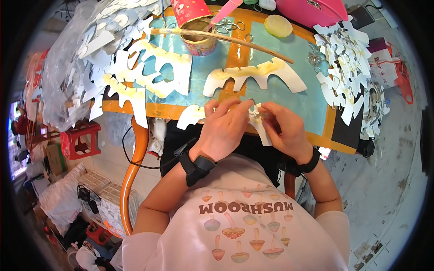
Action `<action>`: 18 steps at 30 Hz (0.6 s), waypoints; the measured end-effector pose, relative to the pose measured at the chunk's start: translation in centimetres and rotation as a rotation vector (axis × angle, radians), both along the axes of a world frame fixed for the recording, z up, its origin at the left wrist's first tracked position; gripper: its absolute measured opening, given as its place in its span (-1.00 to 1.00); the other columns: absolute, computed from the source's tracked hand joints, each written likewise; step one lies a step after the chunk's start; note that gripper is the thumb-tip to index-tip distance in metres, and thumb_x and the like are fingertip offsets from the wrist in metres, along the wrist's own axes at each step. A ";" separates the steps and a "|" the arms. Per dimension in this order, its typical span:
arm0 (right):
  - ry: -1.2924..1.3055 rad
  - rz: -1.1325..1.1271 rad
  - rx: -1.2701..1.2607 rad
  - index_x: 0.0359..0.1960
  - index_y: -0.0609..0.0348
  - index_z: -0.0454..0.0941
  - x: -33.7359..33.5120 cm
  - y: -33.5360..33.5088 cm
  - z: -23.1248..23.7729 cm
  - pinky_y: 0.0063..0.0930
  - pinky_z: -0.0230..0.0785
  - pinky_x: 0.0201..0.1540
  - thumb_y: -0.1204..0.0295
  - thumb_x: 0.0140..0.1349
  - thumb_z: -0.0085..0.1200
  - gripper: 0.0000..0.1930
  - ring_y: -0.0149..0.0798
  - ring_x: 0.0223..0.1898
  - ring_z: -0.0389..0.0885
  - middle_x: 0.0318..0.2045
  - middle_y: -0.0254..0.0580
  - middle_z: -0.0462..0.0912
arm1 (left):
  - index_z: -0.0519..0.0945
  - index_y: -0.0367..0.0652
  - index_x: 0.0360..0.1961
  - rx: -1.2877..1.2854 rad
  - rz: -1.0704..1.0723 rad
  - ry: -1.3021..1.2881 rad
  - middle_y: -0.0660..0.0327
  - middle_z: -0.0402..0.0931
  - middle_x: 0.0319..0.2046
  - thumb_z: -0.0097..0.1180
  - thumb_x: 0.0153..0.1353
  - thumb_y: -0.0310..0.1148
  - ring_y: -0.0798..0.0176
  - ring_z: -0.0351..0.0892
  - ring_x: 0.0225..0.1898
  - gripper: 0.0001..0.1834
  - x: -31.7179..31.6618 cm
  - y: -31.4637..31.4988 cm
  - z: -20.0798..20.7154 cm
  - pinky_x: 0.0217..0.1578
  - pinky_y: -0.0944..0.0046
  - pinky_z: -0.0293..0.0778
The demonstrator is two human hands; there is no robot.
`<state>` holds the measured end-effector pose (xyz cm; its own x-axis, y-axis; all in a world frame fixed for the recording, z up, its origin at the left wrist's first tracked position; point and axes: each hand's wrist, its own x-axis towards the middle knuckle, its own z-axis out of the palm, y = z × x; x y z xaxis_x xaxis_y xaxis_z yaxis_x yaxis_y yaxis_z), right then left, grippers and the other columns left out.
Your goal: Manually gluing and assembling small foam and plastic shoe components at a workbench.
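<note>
Two hands meet at the near edge of the tabletop (316,113), pinched together on one small white cutout (258,118): the left hand (224,128) grips it from the left with thumb and fingers closed over its top, and the right hand (285,128) holds its other side, fingertips nearly touching the left ones. The cutout sits between them, its lower end hanging down past the tabletop edge toward the lap; a small metal ring seems to sit at its top, though it is too small to be sure. Judging by what lies around, the work is partway along. Just beyond the hands, two larger arched pieces (253,77) with yellowish glue-stained edges lie flat on the blue mat, and similar stained pieces (149,67) lie to the left, partly hanging over the edge. A heap of white cutouts (348,67) is piled to the right, and another heap fills a clear plastic bag (72,67) on the far left; which pile is finished I cannot tell. Farther back stand a glue-smeared cup (196,27) with a long stick (226,39) across it, loose rings (228,27) and a yellow lid (278,25).
</note>
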<state>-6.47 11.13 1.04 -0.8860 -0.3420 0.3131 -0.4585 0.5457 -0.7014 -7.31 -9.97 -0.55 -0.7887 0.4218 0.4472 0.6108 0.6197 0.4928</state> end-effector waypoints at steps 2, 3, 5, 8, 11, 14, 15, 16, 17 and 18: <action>0.021 0.009 0.047 0.07 0.18 0.52 0.0 -0.1 0.4 -0.21 0.49 -0.32 0.66 0.16 0.20 -0.59 -0.01 -0.39 0.62 -0.32 -0.07 0.65 | 0.54 -0.11 0.10 0.041 0.035 0.009 0.23 0.63 -0.05 0.35 0.10 -0.54 0.10 0.55 0.04 -0.50 0.2 0.2 0.0 0.04 0.05 0.22; 0.003 0.000 0.055 0.07 0.18 0.52 0.1 -0.2 0.5 -0.21 0.49 -0.32 0.66 0.16 0.20 -0.59 -0.01 -0.38 0.62 -0.31 -0.06 0.65 | 0.54 -0.10 0.10 0.078 0.065 0.003 0.24 0.62 -0.04 0.36 0.08 -0.54 0.09 0.54 0.05 -0.48 0.6 0.5 0.1 0.04 0.05 0.22; -0.035 -0.019 0.071 0.07 0.19 0.52 0.5 -0.2 0.6 -0.20 0.49 -0.31 0.65 0.16 0.20 -0.60 0.00 -0.36 0.64 -0.30 -0.06 0.66 | 0.54 -0.09 0.10 0.121 0.118 0.004 0.26 0.63 -0.03 0.38 0.06 -0.55 0.10 0.53 0.07 -0.47 0.6 0.7 0.2 0.05 0.06 0.22; -0.032 -0.062 0.073 0.06 0.20 0.52 1.0 -0.7 0.6 -0.19 0.50 -0.29 0.66 0.17 0.19 -0.61 0.01 -0.32 0.66 -0.26 -0.04 0.67 | 0.54 -0.09 0.10 0.102 0.110 0.013 0.28 0.64 -0.03 0.40 0.05 -0.54 0.15 0.54 0.07 -0.46 0.0 0.3 0.4 0.05 0.08 0.22; -0.041 -0.100 0.014 0.06 0.22 0.52 1.5 -1.1 0.4 -0.20 0.51 -0.27 0.66 0.16 0.19 -0.61 0.03 -0.29 0.68 -0.22 -0.01 0.67 | 0.54 -0.13 0.09 0.034 0.000 -0.003 0.30 0.65 -0.05 0.40 0.06 -0.53 0.18 0.57 0.05 -0.47 0.1 0.0 0.0 0.03 0.09 0.22; -0.067 -0.113 -0.009 0.06 0.22 0.52 1.8 -1.0 0.1 -0.21 0.53 -0.26 0.67 0.16 0.18 -0.61 0.03 -0.29 0.68 -0.19 -0.01 0.66 | 0.53 -0.17 0.08 0.018 -0.021 -0.008 0.30 0.67 -0.10 0.39 0.08 -0.53 0.18 0.60 0.02 -0.49 0.2 -0.1 -0.4 0.02 0.06 0.21; -0.067 -0.103 -0.006 0.06 0.22 0.52 1.8 -1.0 0.1 -0.22 0.53 -0.26 0.67 0.17 0.18 -0.61 0.04 -0.29 0.68 -0.19 -0.01 0.66 | 0.53 -0.18 0.07 0.012 -0.030 -0.010 0.30 0.67 -0.12 0.38 0.09 -0.52 0.17 0.60 0.01 -0.51 0.1 -0.1 -0.4 0.02 0.05 0.20; -0.066 -0.093 -0.004 0.06 0.22 0.52 1.6 -1.0 0.1 -0.22 0.54 -0.27 0.67 0.17 0.18 -0.62 0.04 -0.29 0.68 -0.18 -0.02 0.66 | 0.53 -0.19 0.07 0.006 -0.039 -0.013 0.30 0.68 -0.13 0.38 0.10 -0.50 0.16 0.61 0.00 -0.52 0.0 -0.1 -0.4 0.02 0.04 0.20; -0.062 -0.083 -0.001 0.06 0.22 0.52 1.3 -1.0 0.2 -0.22 0.54 -0.27 0.67 0.18 0.18 -0.62 0.04 -0.30 0.68 -0.17 -0.03 0.66 | 0.53 -0.18 0.06 -0.002 -0.050 -0.030 0.29 0.68 -0.15 0.38 0.10 -0.49 0.16 0.61 0.00 -0.52 -0.1 -0.1 -0.1 0.02 0.03 0.20; -0.052 -0.071 0.019 0.04 0.22 0.53 1.1 -0.9 0.3 -0.23 0.54 -0.28 0.66 0.18 0.18 -0.64 0.04 -0.30 0.68 -0.18 -0.03 0.66 | 0.53 -0.18 0.06 -0.011 -0.061 -0.047 0.28 0.68 -0.16 0.38 0.10 -0.48 0.15 0.61 0.00 -0.53 -0.3 -0.1 0.4 0.02 0.03 0.20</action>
<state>-5.33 10.21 1.37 -0.9232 -0.2833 0.2598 -0.3813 0.5892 -0.7123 -7.64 -10.07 -0.16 -0.7814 0.4747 0.4051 0.6240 0.5876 0.5152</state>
